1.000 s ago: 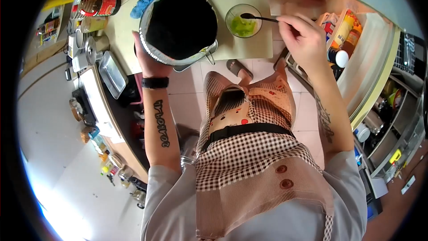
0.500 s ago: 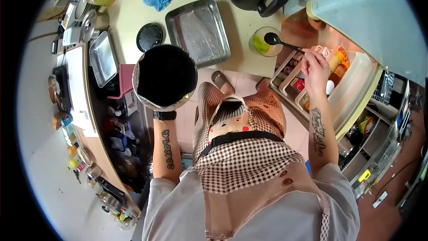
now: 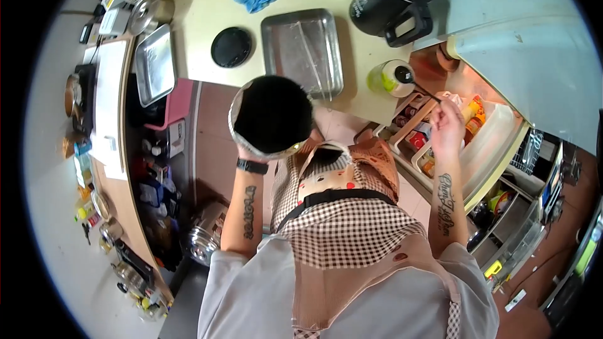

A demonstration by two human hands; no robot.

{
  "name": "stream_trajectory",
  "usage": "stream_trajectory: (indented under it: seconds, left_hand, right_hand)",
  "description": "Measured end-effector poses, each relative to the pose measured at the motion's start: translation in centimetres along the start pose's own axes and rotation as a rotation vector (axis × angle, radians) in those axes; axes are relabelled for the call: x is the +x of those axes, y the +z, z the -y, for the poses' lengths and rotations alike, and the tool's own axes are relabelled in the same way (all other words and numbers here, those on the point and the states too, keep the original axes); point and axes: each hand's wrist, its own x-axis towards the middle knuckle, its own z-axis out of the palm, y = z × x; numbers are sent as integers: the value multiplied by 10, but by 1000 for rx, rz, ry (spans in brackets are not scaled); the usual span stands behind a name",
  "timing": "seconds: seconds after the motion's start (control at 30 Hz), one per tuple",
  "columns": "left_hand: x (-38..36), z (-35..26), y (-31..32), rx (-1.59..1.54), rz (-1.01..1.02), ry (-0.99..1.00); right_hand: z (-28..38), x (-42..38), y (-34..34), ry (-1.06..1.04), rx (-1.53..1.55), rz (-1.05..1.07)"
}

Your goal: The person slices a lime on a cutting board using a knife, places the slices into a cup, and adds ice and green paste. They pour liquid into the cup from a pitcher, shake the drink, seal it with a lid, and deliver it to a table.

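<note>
Right hand (image 3: 448, 127) pinches black spoon (image 3: 404, 75), handle slanting away to clear glass bowl (image 3: 375, 80), nearer right; left hand (image 3: 244, 152) at round black-mouthed container (image 3: 274, 114), fingers hidden, grip can't tell.

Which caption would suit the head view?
Left hand holds a container, black inside; right hand holds a dark spoon over a glass bowl.

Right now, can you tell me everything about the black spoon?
The spoon is black and a bit shiny, with a roundish bowl and a thin handle. I can't tell if it's plastic or metal. It slants: the right hand holds the handle's far end, and the bowl shows against the glass with green stuff inside. I can't tell if they touch.
</note>
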Motion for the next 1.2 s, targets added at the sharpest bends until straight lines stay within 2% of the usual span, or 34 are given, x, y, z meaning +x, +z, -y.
stream_trajectory:
  seconds: [0.13,0.23,0.27,0.33,0.4,0.47,0.53,0.6,0.63,0.67,0.7,0.73,0.77,0.8,0.87,0.93,1.0,1.03,1.13,1.17,1.2]
  left_hand:
    - [12,12,-4,-134,148,-72]
    - [11,18,13,-301,245,-220]
    - [10,19,9,-291,183,-205]
    - [-1,20,6,-279,178,-183]
    - [-16,16,9,-270,120,-113]
    - [-30,13,19,-78,-58,12]
    - [-33,8,2,-104,27,75]
    - [-37,4,-3,-91,75,139]
    - [-37,3,-8,-86,-20,154]
    - [-38,2,-15,-117,4,172]
    - [-38,1,-22,-143,31,188]
    - [-38,0,-28,-169,58,204]
    - [-38,-5,-33,-168,-20,241]
    - [-34,-9,-34,-185,-24,266]
    - [-36,-8,-34,-225,-63,319]
    - [-34,-9,-49,-275,-114,347]
    - [-36,-10,-69,-273,-56,386]
    - [-33,-9,-83,-405,-42,382]
    - [-30,-10,-92,-455,-36,395]
    - [-29,-11,-92,-393,-103,419]
    - [-27,-13,-95,-412,-38,401]
  right_hand:
    - [29,-40,46,-163,-56,265]
    - [34,-76,100,-300,-361,460]
    - [31,-82,119,-423,-512,539]
    - [21,-82,155,-501,-676,759]
    - [12,-84,179,-367,-560,840]
    - [-6,-75,192,-227,-575,905]
    - [-21,-72,216,-355,-760,1057]
    - [-34,-74,236,-310,-865,1154]
    - [-38,-74,248,-308,-915,1233]
    - [-42,-72,264,-310,-963,1309]
    - [-48,-62,280,-205,-978,1279]
    - [-72,-35,295,-338,-914,1245]
    - [-86,-16,325,-536,-1021,1156]
    - [-105,1,349,-614,-1136,1122]
    - [-162,30,371,-1124,-1327,1246]
    - [-212,48,376,-1470,-1559,1451]
    - [-245,60,368,-1550,-1577,1509]
    - [-256,67,364,-1567,-1581,1500]
    - [-259,77,358,-1573,-1581,1443]
    - [-259,80,358,-1581,-1572,1458]
    - [-258,83,358,-1588,-1565,1469]
